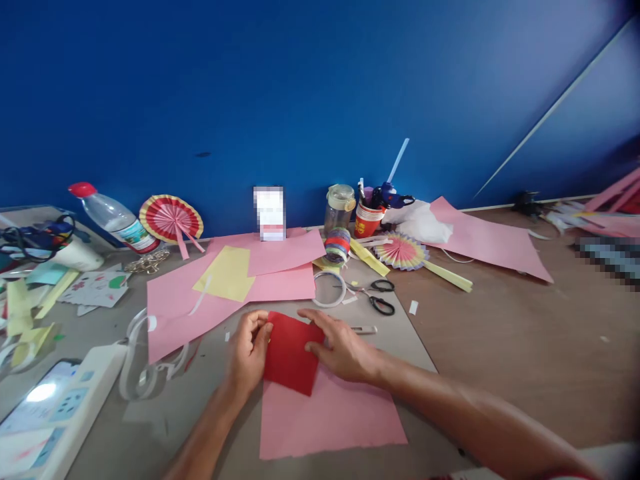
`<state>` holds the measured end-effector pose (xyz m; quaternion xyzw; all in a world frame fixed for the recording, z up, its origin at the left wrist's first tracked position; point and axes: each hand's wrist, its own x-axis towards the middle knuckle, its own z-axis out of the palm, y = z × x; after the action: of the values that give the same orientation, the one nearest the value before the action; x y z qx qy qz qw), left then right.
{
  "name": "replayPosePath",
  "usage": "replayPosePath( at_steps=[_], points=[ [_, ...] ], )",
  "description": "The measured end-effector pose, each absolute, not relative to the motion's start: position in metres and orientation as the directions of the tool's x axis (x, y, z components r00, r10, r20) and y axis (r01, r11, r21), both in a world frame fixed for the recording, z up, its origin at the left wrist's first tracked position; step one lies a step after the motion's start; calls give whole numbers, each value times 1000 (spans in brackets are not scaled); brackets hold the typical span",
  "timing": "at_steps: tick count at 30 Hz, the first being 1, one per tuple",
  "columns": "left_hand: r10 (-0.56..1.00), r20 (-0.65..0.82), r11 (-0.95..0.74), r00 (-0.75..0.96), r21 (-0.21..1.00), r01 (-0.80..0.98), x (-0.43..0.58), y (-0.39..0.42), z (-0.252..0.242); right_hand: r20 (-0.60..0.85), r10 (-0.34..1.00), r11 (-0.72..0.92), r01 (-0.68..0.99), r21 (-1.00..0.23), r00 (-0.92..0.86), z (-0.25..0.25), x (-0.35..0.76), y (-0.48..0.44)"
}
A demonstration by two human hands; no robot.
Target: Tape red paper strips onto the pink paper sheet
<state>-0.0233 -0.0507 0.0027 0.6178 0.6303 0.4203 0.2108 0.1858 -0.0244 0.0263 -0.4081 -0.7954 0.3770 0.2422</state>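
Observation:
A folded red paper [289,357] lies on a pink sheet [330,417] at the near middle of the table. My left hand [249,350] pinches the red paper's left edge with curled fingers. On the paper's right part rests my right hand [340,347], its fingers pressing down flat on it. Black-handled scissors [379,297] and a roll of white tape [330,289] lie just beyond my hands.
Large pink sheets [225,293] with a yellow sheet [227,273] lie behind. Paper fans [170,219] [403,252], a water bottle [113,218], a jar [339,207] and a red cup of pens [369,217] stand along the blue wall. A power strip [65,407] sits at near left.

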Motion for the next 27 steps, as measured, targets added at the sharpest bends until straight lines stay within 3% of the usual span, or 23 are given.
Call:
replayPosePath(
  at_steps=[3, 7, 14, 27],
  points=[
    [932, 281, -143, -230, 866, 480, -24, -47, 3, 108, 885, 314, 411, -856, -452, 18, 186, -18],
    [888, 304, -181, -343, 920, 348, -28, -42, 7, 207, 914, 341, 385, -858, -348, 9, 194, -2],
    [935, 186, -143, -301, 977, 161, -25, -39, 8, 384, 854, 521, 546, -656, -352, -9, 200, 15],
    [936, 204, -129, -286, 957, 261, -24, -42, -3, 500, 763, 646, 509, -568, -410, -8, 191, 15]
  ],
)
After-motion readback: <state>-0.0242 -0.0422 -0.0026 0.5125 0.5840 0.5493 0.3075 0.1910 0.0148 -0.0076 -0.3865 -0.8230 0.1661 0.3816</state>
